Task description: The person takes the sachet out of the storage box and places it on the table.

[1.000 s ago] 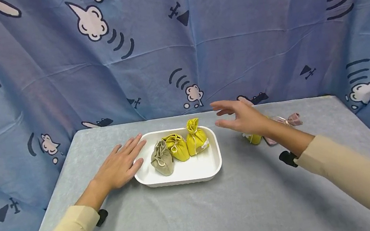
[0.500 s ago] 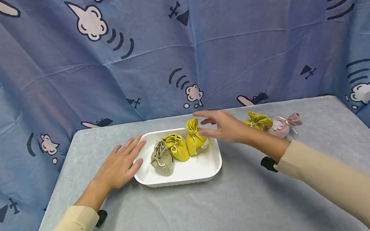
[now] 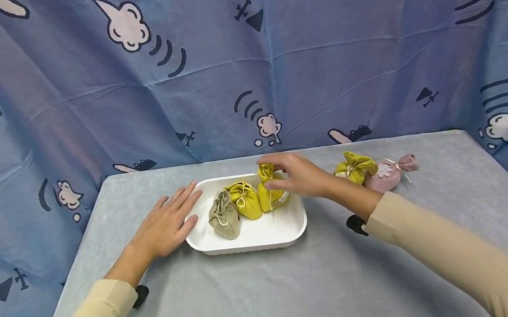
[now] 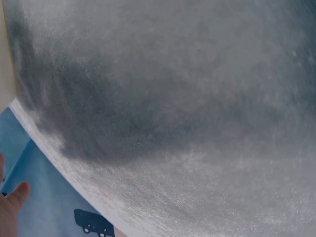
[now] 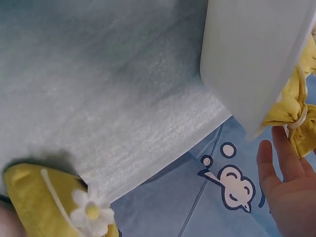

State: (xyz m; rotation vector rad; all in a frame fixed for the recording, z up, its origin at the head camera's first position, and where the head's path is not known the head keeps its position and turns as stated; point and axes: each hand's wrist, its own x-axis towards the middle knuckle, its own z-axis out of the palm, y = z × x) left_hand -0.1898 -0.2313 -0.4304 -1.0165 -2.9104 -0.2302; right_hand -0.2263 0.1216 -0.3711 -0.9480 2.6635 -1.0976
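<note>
My right hand (image 3: 298, 174) reaches over the right end of a white tray (image 3: 247, 242), its thumb and fingers on either side of the gathered neck of a yellow drawstring pouch (image 3: 270, 200). In the right wrist view, fairly straight fingers (image 5: 286, 158) touch or nearly touch the tied yellow pouch (image 5: 298, 106); no firm grip shows. My left hand (image 3: 161, 227) lies with straight fingers at the tray's left rim. Beside the first pouch in the tray are another yellow pouch (image 3: 246, 203) and a grey-beige pouch (image 3: 224, 217).
Right of the tray, a yellow pouch (image 3: 355, 166) with a white flower and a pink pouch (image 3: 385, 176) sit on the grey cloth-covered table (image 3: 265, 299), partly behind my right forearm. A blue patterned curtain (image 3: 202, 78) hangs behind the table.
My right hand has moved left from above the pouches on the table to the neck of the rightmost pouch in the tray. The left hand and pouches have stayed in place.
</note>
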